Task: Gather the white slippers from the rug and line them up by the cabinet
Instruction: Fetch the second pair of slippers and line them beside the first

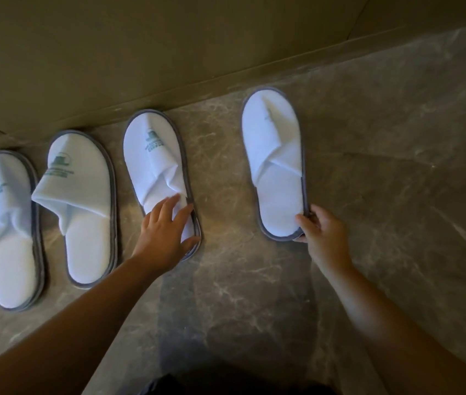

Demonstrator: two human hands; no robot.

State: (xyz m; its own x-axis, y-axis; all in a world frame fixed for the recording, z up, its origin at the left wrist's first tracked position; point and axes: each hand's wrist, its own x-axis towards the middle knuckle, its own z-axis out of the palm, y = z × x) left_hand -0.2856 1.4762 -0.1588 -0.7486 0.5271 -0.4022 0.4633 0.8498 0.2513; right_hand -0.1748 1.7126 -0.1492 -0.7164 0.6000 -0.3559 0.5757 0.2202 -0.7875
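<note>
Several white slippers with grey edging lie toes-up along the base of the olive cabinet [140,47]. The far-left slipper [4,223] and the second slipper [83,201] rest untouched, close together. My left hand [166,232] lies flat on the heel of the third slipper [152,158], fingers spread over it. My right hand [323,235] pinches the heel rim of the fourth slipper [274,155], which sits apart to the right, with a wide gap from the third. The rug is out of sight.
The floor is brown marbled stone [382,166], bare to the right of the slippers and in front of them. The cabinet's base line runs diagonally, rising to the upper right. Dark clothing shows at the bottom edge.
</note>
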